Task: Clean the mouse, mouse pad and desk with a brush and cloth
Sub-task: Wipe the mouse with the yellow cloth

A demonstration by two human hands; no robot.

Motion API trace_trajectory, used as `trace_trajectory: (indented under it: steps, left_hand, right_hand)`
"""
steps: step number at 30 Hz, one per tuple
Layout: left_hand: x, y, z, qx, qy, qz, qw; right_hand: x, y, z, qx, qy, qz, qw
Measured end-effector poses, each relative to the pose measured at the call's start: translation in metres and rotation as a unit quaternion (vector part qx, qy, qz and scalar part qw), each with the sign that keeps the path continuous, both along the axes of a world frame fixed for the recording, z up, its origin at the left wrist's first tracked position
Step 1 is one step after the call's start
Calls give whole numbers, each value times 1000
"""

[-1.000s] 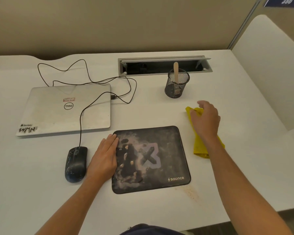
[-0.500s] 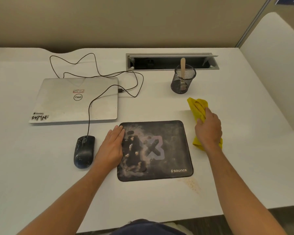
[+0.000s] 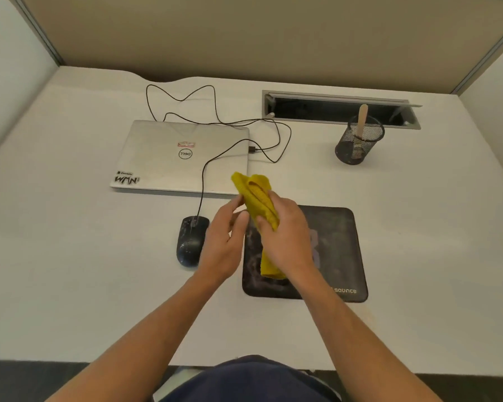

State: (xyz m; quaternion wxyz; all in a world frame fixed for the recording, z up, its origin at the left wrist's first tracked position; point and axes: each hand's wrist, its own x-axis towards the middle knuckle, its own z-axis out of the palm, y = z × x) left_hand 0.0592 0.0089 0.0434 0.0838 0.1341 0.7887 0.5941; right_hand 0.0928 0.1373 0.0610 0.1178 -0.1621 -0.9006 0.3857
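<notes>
**Cloth held over the pad, both hands at it**

Right hand point(image 3: 288, 239) grips the yellow cloth point(image 3: 257, 198) with fingers curled round it, above the left part of the pad point(image 3: 340, 245). The cloth is bunched lengthwise; its top end sticks up past the fingers in front of the laptop's near right corner, its bottom end hangs below the hand over the pad. Whether that lower end touches the pad cannot be told.

Left hand point(image 3: 224, 239) is just beside the right one, fingers loosely extended, fingertips at the cloth's left edge near its top. Firm pinch or only touch: cannot tell.

Mouse point(image 3: 190, 242), black and smudged, lies on the desk point(image 3: 70, 271) just left of the left hand, its cable point(image 3: 204, 175) running up over the laptop point(image 3: 172, 158). The laptop is closed, silver, with stickers on the lid, behind the mouse.

Pad is dark with a pale printed pattern and white lettering at the near right corner; whitish marks show on its left part.

Mesh cup point(image 3: 357, 140) stands at the far right of the desk, a wooden handle point(image 3: 362, 117) sticking out of it. Behind it, an open cable slot point(image 3: 331, 108) in the desk.
</notes>
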Motion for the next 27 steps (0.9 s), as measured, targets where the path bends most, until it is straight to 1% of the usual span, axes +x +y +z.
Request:
trace_trajectory:
  steps: [4,6,9,12,14,16,18,19,21,23,27]
  left_hand:
    - [-4,-26,15,86,-71,58,992]
    - [-6,-37,19,98,-90,84,988]
    - [-11,-55,21,67,-100,145,982]
    - [-23,-79,17,36,-119,199,972]
    - [-31,-96,12,10,-120,211,970]
    - [-41,-113,7,-46,-113,210,970]
    - [-53,-127,2,-119,-90,192,970]
    - [-59,-132,0,-146,-74,172,971]
    - [-70,-138,-2,-188,-51,113,974]
    - [-80,-138,-5,-220,-43,46,974]
    - [-98,-128,-10,-265,-36,-64,961]
  right_hand:
    - [-8,-45,1,-5,10,81,997]
    - [-8,-67,1,-14,10,120,993]
    - [-7,-89,4,-38,-3,190,981]
    - [-7,-95,1,-65,-32,256,964]
    - [-6,-93,-3,-79,-48,255,962]
    - [-6,-90,-10,-99,-35,210,972]
    - [-8,-83,-21,-87,-38,154,983]
    - [-10,-78,-28,-69,-58,143,986]
    - [-14,-72,-41,-23,-111,161,980]
    - [-19,-71,-50,12,-145,194,970]
    - [-33,-73,-58,85,-157,246,953]
